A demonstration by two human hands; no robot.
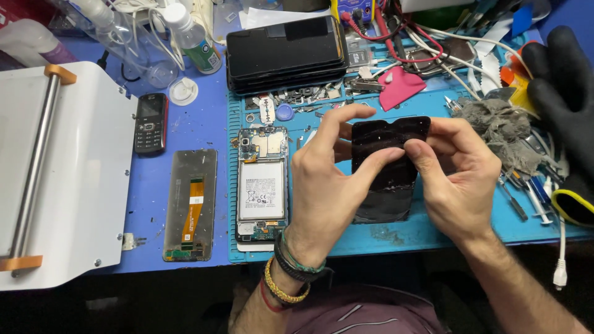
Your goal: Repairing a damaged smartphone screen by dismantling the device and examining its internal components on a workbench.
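Both my hands hold a thin black glass panel (388, 176) upright over the blue work mat (396, 238). My left hand (328, 179) grips its left edge, thumb pressed on the face. My right hand (461, 176) holds the right side, thumb near the top middle. Left of my hands lies an opened phone body (262, 185) with its white battery and circuit boards exposed. Further left, a screen assembly (191, 204) rests face down, showing an orange flex cable.
A stack of black phones (286, 52) sits at the back. A small black keypad phone (150, 122), clear bottles (195, 38), a white machine with a steel roller (55, 167), a pink pick (400, 86), grey wadding (501, 127), a black glove (566, 93), screwdrivers and cables surround the mat.
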